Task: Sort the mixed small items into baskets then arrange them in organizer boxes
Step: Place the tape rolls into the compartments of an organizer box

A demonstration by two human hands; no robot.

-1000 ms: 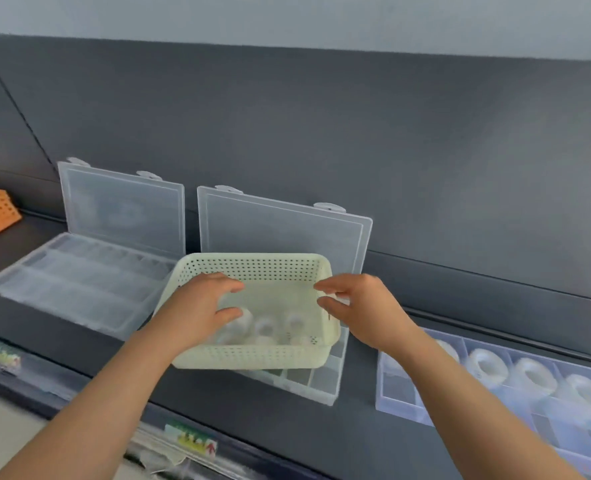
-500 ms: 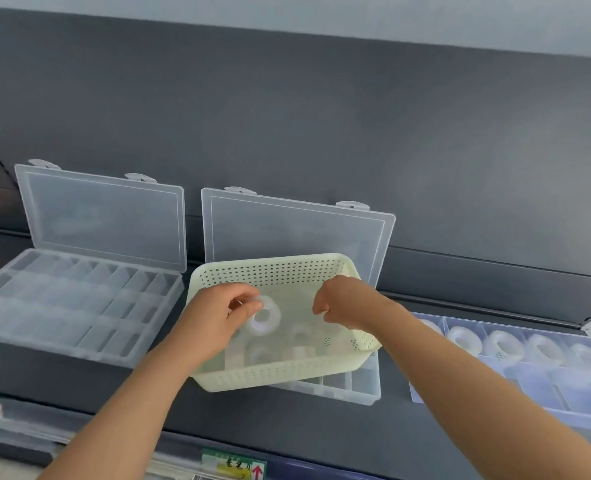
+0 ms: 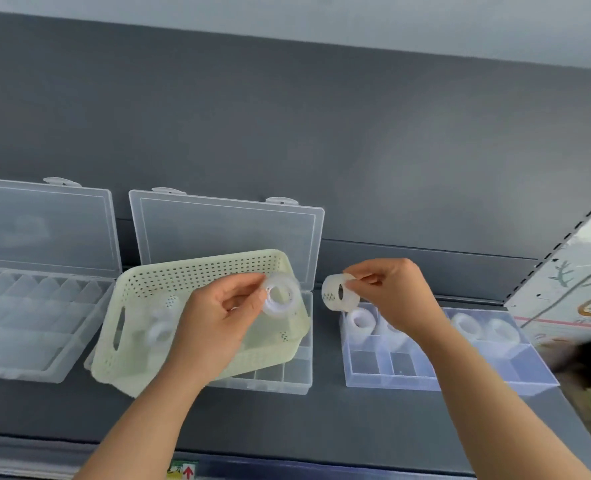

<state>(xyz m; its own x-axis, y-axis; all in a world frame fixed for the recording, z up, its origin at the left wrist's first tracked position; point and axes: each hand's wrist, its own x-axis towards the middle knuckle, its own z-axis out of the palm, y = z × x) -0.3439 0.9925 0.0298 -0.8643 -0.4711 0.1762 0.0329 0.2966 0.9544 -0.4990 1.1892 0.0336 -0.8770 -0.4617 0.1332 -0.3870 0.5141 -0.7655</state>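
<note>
- The left grip (image 3: 217, 317) pinches a clear tape roll (image 3: 282, 297) between thumb and fingertips, held above the right half of the pale green basket (image 3: 197, 268).
- The right grip (image 3: 394, 296) pinches a second tape roll (image 3: 339, 292) by its rim, in the air over the left end of the right organizer box (image 3: 391, 372).
- The two held rolls are near each other but apart.
- The basket lies tilted across the middle organizer box (image 3: 287, 379), covering most of its compartments; blurred rolls (image 3: 160, 330) lie inside the basket.
- The right box holds a row of stored rolls (image 3: 359, 318) along its back compartments; its front compartments show nothing.
- A left organizer box (image 3: 27, 323) sits open on the dark shelf (image 3: 321, 420).
- Both forearms reach up from below, with the fingers curled toward each other.
</note>
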